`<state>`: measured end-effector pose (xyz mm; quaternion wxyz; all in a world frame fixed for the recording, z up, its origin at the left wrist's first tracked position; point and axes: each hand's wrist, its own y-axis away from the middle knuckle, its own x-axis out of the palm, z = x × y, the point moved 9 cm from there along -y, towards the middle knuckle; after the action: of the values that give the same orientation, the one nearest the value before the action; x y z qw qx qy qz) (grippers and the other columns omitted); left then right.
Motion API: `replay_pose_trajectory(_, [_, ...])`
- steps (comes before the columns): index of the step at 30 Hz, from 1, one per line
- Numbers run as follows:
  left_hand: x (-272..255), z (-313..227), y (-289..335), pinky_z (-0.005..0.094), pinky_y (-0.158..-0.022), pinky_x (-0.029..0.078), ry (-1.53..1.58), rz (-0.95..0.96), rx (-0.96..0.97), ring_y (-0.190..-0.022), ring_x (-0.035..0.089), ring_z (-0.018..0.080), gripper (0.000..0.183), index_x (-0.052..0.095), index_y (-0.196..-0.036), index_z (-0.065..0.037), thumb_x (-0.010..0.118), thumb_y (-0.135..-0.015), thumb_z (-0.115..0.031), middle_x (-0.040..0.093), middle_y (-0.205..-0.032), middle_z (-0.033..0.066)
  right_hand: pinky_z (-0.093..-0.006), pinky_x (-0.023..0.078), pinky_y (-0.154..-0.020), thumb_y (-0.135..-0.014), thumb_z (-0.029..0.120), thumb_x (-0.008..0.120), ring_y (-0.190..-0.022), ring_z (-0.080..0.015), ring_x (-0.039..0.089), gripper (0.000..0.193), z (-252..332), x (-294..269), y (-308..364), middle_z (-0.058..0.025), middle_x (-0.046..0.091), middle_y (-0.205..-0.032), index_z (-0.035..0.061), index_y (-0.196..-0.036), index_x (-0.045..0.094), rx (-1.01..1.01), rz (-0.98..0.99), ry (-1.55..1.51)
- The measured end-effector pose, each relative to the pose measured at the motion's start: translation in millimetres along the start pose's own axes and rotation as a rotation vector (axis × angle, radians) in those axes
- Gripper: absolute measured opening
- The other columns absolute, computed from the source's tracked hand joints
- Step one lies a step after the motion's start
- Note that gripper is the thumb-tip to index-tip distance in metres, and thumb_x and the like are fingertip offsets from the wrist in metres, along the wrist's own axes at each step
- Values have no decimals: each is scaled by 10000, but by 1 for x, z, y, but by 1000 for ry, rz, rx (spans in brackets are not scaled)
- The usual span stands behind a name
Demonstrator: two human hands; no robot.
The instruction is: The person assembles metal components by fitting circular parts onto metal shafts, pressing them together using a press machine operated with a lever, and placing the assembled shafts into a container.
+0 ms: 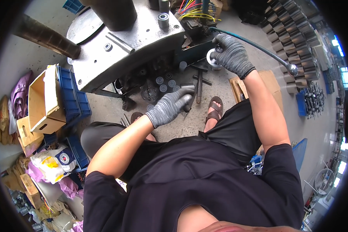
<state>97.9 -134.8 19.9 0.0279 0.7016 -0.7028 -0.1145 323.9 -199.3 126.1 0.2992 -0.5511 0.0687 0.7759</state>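
Both my hands wear grey knitted gloves. My left hand (169, 107) hangs over the floor in front of the machine base, fingers loosely bent and thumb apart, with no held thing showing. Just beyond its fingertips is a short metal cylinder (187, 86). My right hand (232, 53) is raised at the right end of the base, its fingers closed on a small dark round piece (219, 49). Below those fingers is a white round container (211, 58), partly covered by the hand. A hammer (199, 86) lies on the floor between my hands.
The heavy metal machine base (143, 41) carries a loose rod (120, 42), a small ring (108, 46) and a bearing-like cylinder (163, 20). Several round parts (163, 88) stand below it. A ball-ended lever (255, 46) reaches past my right hand. Blue crates (71, 92) and a carton (46, 101) stand left.
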Motion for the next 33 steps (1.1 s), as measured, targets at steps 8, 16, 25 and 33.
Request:
replay_pose_trajectory(8, [-28, 10, -7, 320, -928, 531, 178, -211, -137, -990, 675, 147, 360, 662, -1328, -79, 514, -1110, -324, 736, -1004, 58, -396, 585, -888, -750, 184, 863, -967, -317, 721, 437, -18, -8, 9, -156, 722, -1047, 44, -1131, 703, 73, -55, -85])
replay_pose_trajectory(16, [-58, 9, -57, 321, -984, 507, 82, -380, -89, -1071, 649, 149, 312, 705, -1255, -69, 563, -1084, -288, 728, -1107, 61, -340, 596, -803, -764, 141, 837, -846, -199, 705, 381, 44, 3, 27, -81, 690, -996, 68, -1114, 705, -36, 38, -225])
replay_pose_trajectory(25, [-50, 78, -106, 383, -1110, 480, 725, -86, -100, -1281, 589, 217, 510, 573, -1451, -65, 491, -1087, -413, 611, -1423, 91, -458, 578, -867, -744, 221, 745, -990, -366, 707, 319, 100, 28, 44, -152, 717, -1033, 89, -1034, 735, -336, 45, -406])
replay_pose_trajectory(33, [-42, 45, -75, 393, -1007, 529, 411, -95, 26, -1135, 663, 215, 702, 513, -1512, -43, 434, -1078, -590, 657, -1324, 131, -474, 591, -770, -697, 262, 756, -899, -373, 736, 332, 18, 27, 12, -150, 749, -934, 98, -986, 760, -34, 37, 14])
